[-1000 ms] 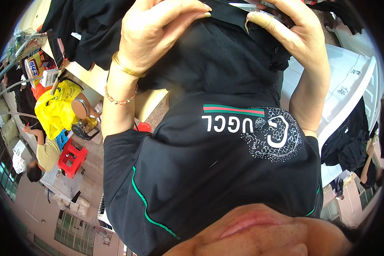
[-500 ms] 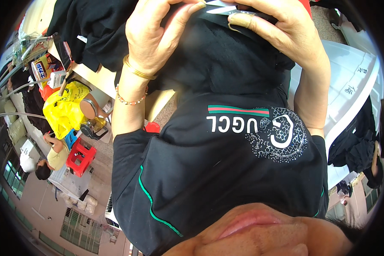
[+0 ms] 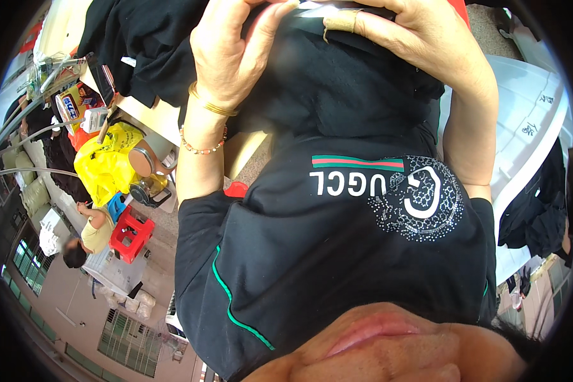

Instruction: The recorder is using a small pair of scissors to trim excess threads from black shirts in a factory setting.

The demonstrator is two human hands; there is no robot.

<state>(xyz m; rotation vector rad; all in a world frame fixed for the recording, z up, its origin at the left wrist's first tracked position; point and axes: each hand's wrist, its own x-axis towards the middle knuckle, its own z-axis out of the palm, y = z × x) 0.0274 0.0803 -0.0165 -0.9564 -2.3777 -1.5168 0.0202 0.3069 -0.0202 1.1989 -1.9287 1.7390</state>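
My left hand (image 3: 228,60) is at the top edge, thumb and fingers closed in a pinch on black cloth (image 3: 344,89). Across from it, my right hand (image 3: 426,41) has its fingers curled. Its thumb, wrapped in tan tape (image 3: 340,22), presses on a shiny whitish, blade-like piece (image 3: 317,11) between the hands. The view cuts off the fingertips of both hands, and most of that piece is hidden. The black cloth hangs below my hands over my lap, and more of it is bunched beyond my left hand.
On the left are a wooden table edge (image 3: 149,118), a yellow bag (image 3: 105,167), a brown-lidded bottle (image 3: 145,159) and a red stool (image 3: 132,234). A seated person (image 3: 95,232) is farther off. A translucent white bin (image 3: 522,121) stands at right, with dark cloth beside it.
The pointed tip that showed beside my right thumb is now largely covered. My right thumb has shifted left, toward my left hand. The surroundings have shifted slightly right in view.
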